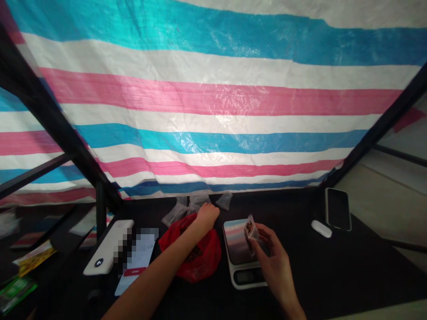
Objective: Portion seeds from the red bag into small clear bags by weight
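While your right hand (274, 251) pinches the small filled bag (250, 229) between thumb and fingers, its long axis roughly upright in view over the scale (237, 243), the red bag (211, 260) lies to its left. Your left hand (207, 216) is nearer that bag's far rim, beside the clear pouches (175, 213); whether its curled fingers hold anything, I cannot tell.

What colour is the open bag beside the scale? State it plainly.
The open bag is red; it shows best in the head view.
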{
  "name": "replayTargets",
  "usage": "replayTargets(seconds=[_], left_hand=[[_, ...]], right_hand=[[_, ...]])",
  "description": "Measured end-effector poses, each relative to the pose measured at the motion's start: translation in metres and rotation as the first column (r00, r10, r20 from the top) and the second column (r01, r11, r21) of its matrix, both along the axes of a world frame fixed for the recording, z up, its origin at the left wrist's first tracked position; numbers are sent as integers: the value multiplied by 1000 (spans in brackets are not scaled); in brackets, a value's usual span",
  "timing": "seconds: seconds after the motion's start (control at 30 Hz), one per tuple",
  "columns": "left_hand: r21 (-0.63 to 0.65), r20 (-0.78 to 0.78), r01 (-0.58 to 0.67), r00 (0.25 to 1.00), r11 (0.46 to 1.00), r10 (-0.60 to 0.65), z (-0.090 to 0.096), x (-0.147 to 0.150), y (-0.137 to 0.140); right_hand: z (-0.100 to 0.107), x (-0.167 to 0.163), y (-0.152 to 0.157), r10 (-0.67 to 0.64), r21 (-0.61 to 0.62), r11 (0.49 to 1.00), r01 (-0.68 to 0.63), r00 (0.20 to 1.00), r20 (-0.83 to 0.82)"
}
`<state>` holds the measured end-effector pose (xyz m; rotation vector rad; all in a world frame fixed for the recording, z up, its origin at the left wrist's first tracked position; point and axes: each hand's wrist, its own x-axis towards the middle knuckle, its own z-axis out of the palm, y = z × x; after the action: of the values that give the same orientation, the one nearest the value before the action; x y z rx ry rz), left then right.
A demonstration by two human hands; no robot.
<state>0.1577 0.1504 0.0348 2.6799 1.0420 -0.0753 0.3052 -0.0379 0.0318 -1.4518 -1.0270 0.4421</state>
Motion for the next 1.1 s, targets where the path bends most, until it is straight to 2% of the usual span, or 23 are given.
replayTargets(seconds=[0.13, 0.23, 0.37, 0.43, 0.57, 0.67, 0.73, 0.8, 0.83, 0.97, 1.1], left_hand=[[-77, 84, 0, 996, 997, 6, 9, -13, 3], [-110, 247, 29, 969, 993, -1, 30, -19, -7], [-120, 496, 79, 868, 990, -8, 64, -22, -38], [-129, 577, 117, 817, 985, -21, 74, -23, -54], [-166, 686, 158, 728, 973, -1, 76, -27, -71], [-190, 768, 104, 635, 976, 82, 69, -41, -71], [-174, 731, -17, 668, 985, 141, 61, -60, -70], [-130, 537, -153, 820, 980, 199, 51, -83, -69], [-130, 472, -174, 855, 976, 215, 44, -94, -69], [-132, 327, -221, 910, 966, 253, 15, -124, -69], [-135, 279, -217, 928, 967, 247, -1, -126, -71]], right_hand=[[-1, -2, -1, 2, -8, 1000, -2, 1000, 21], [-3, -7, 1, 41, -28, 999, -39, 997, 64], [-3, -15, 5, 93, -36, 995, -90, 993, 75], [-4, -20, 7, 93, -21, 996, -92, 994, 62], [-4, -27, 11, 67, 7, 998, -67, 996, 62], [-1, -29, 10, 89, 6, 996, -90, 993, 74], [1, -27, 8, 83, 6, 997, -83, 994, 75], [1, -22, 4, 57, 6, 998, -58, 996, 74], [0, -20, 2, 43, 5, 999, -44, 996, 72], [-6, -13, -1, 9, -7, 1000, -8, 998, 62], [-9, -14, -1, 17, -5, 1000, -17, 997, 75]])
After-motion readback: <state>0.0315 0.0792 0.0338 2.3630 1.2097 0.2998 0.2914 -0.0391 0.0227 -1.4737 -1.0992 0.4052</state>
